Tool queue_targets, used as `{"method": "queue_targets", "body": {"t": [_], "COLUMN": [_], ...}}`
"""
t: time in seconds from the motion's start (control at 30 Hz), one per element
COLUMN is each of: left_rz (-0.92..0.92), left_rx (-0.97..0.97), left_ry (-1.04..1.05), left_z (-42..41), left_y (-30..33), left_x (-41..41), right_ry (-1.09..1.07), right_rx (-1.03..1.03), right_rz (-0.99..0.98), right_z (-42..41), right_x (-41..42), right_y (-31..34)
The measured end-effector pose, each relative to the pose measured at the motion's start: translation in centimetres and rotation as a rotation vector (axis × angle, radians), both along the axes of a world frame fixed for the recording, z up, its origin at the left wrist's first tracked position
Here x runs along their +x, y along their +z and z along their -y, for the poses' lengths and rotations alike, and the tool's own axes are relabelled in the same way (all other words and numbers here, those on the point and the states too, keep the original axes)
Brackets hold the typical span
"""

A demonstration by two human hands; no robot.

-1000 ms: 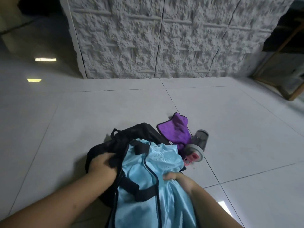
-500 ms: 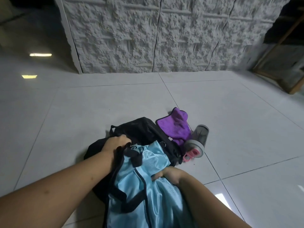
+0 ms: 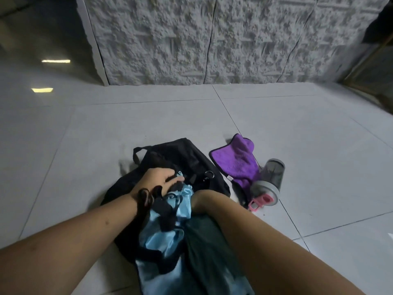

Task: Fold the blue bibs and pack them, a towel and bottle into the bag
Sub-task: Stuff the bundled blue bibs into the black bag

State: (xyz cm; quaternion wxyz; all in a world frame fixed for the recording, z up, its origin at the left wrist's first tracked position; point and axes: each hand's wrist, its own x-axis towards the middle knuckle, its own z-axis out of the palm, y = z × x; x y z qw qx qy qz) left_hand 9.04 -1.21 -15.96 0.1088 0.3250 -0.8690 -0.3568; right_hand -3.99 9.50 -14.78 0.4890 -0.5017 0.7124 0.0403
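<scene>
The person's left hand [image 3: 158,180] rested on the rim of the black bag [image 3: 182,158], its fingers [image 3: 177,179] curled over the dark edge and holding the mouth open. The right hand [image 3: 198,202] was pushed down into the opening with the blue bibs [image 3: 161,235]; only the wrist and the back of the hand showed, so whether those fingers were closed on the cloth could not be told. The bibs trailed from just under the left fingers back toward the person, a shiny pale-blue bundle with black trim straps, part inside the bag and most of it outside on the floor [image 3: 106,128].

Beyond and to the right of the right hand, the purple towel [image 3: 234,160] lay flat on the floor just beside the bag. The bottle [image 3: 269,182] lay on its side touching the towel's near edge, grey lid and pink flip tab turned toward the person.

The bibs looked thin, slick and limp; they would probably slide out of a loose hold and spring out of any fold, so bunching them and pressing them in with the palm seemed wiser than pinching one strap. The towel looked soft and plush and could be taken anywhere along an edge. The bottle appeared rigid, smooth and apt to roll; a grip round its body would suit it better than the small pink tab.
</scene>
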Motion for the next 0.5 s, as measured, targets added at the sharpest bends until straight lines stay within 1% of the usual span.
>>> {"method": "queue_targets", "body": {"t": [0.07, 0.1, 0.13, 0.23, 0.3, 0.33, 0.37, 0.4, 0.43, 0.5], "left_rz": [-0.164, -0.140, -0.069, 0.352, 0.481, 0.529, 0.582, 0.594, 0.547, 0.315], "left_rx": [0.055, 0.036, -0.047, -0.393, -0.548, -0.570, -0.558, -0.531, -0.479, -0.296], "left_ry": [0.081, 0.098, 0.079, 0.013, -0.059, -0.073, -0.050, 0.007, 0.099, 0.322], "left_z": [-1.5, -1.5, -1.4, -1.0, -1.1, -0.9, -0.7, -0.3, 0.1, 0.8], "left_y": [0.9, 0.9, 0.9, 2.6, 3.3, 3.5, 3.5, 3.2, 2.9, 1.9], "left_x": [0.7, 0.9, 0.8, -0.4, -1.6, -2.0, -2.2, -2.2, -2.0, -1.5], "right_ry": [0.034, 0.047, 0.056, 0.042, 0.045, 0.048, 0.058, 0.044, 0.052, 0.080], "right_rx": [0.043, 0.048, 0.063, 0.071, 0.080, 0.095, 0.102, 0.114, 0.135, 0.156], "right_rz": [-0.012, -0.033, -0.056, -0.107, -0.101, -0.095, -0.100, -0.106, -0.116, -0.116], "right_z": [0.8, 1.2, 1.4, 1.6, 1.8, 1.7, 1.8, 1.7, 1.7, 1.5], "right_x": [0.5, 0.5, 0.5, 0.4, 0.4, 0.6, 0.4, 0.4, 0.3, 0.3], "right_y": [-0.4, -0.7, -0.5, -0.5, -0.7, -0.5, -1.1, -1.2, -1.5, -1.6]}}
